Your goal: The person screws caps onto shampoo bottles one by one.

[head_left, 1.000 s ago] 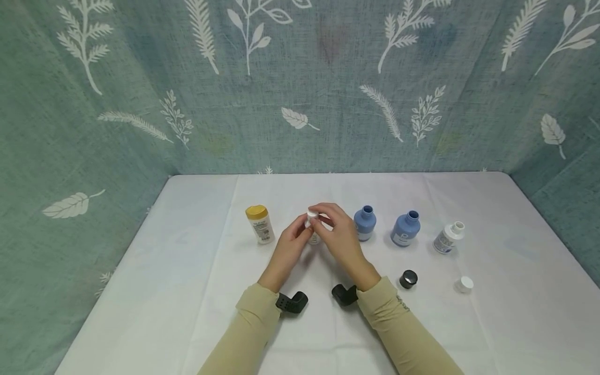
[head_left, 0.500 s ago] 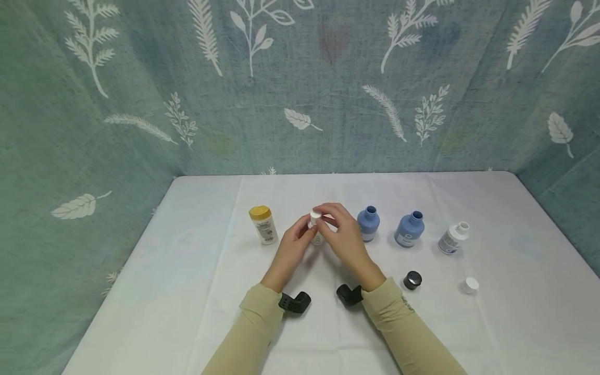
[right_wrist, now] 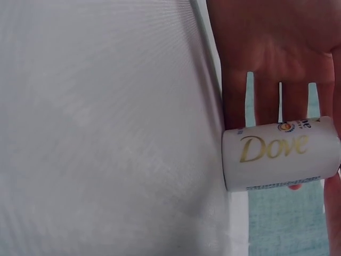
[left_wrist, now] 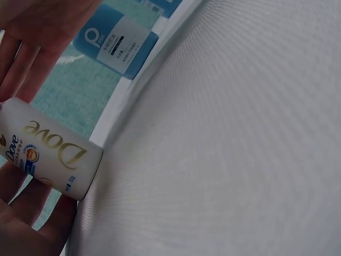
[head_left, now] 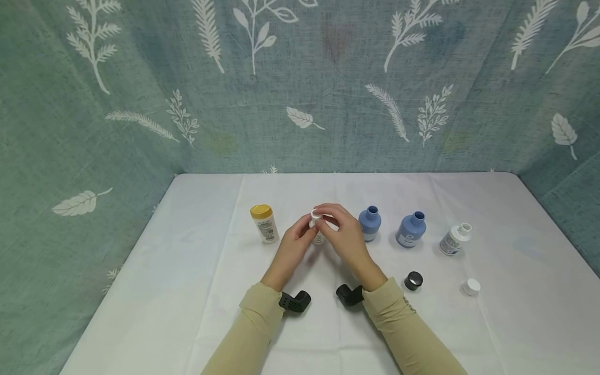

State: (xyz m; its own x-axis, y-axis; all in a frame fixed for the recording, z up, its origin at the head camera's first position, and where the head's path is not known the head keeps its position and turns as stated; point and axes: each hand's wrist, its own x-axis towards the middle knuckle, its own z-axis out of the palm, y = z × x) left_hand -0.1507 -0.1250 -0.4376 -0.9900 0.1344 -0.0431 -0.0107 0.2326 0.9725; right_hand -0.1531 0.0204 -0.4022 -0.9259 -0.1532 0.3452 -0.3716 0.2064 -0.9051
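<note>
A small white Dove bottle [left_wrist: 53, 152] stands upright on the table in front of me, its gold lettering also visible in the right wrist view. My left hand [head_left: 290, 250] grips its upper body from the left side, with fingers curled round it. From the right, my right hand [head_left: 344, 234] pinches the white cap [head_left: 316, 214] at the bottle's top between thumb and fingers. The other right fingers reach behind the bottle. Part of the label is hidden by the hands in the head view.
Left of the hands stands a white bottle with a yellow cap [head_left: 264, 224]. To the right stand two uncapped blue bottles [head_left: 370, 224] and an uncapped white bottle [head_left: 454, 239]. A black cap [head_left: 413, 280] and a loose white cap [head_left: 471, 287] lie nearer me.
Both hands keep their places on the bottle and cap, with only slight finger movement. The whole head view has shifted a little, so things appear farther right.
</note>
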